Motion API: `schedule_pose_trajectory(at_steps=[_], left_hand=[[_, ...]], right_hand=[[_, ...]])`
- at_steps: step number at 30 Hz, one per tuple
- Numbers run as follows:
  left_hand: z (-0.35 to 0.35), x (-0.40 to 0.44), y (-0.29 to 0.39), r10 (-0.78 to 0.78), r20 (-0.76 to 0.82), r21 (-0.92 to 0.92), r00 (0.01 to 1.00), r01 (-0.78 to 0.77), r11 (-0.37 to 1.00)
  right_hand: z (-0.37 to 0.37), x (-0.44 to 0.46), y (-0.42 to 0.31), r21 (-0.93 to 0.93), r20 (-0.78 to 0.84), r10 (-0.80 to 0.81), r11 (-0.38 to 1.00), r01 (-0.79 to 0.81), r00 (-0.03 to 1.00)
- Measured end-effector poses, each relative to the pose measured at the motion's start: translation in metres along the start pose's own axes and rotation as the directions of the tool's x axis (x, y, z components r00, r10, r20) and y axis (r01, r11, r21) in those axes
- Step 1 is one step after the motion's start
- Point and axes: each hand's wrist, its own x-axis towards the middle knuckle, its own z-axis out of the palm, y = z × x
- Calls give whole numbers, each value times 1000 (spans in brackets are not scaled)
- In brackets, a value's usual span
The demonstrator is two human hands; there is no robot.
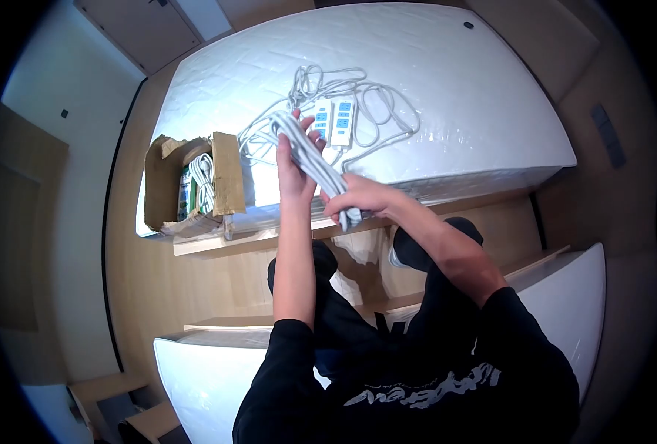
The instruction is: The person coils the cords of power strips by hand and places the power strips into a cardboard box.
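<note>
The left hand (294,175), its forearm stretched straight ahead, held the upper part of one long folded bundle of smooth pale-grey cable (315,161); the right hand (363,197), forearm slanting inward, gripped its lower end. The bundle was raised over the near edge of a white quilted, plastic-wrapped mattress (461,89). On the mattress lay two white oblong power strips with blue sockets (342,124), loose grey cable loops (303,92) and one torn brown cardboard box (229,174) containing a coiled white cable (205,181).

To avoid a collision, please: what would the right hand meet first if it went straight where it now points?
Most likely the left hand, close beside it, though depth is unclear.
</note>
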Motion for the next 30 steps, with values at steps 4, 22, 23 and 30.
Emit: schedule_pose_trajectory(at_steps=[4, 22, 23, 30], left_hand=[[13, -4, 9, -67, 178, -239, 982, 109, 965], [0, 0, -67, -532, -226, -146, 816, 511, 847], [1, 0, -63, -464, -161, -100, 871, 454, 886], [18, -1, -68, -171, -186, 149, 968, 200, 968]], right_hand=[[-20, -20, -26, 103, -50, -51, 993, 56, 997], [-47, -44, -42, 129, -287, -235, 951, 280, 929], [-47, -43, -43, 46, -367, -229, 964, 263, 902], [-47, -30, -31, -17, -419, -165, 985, 174, 893]])
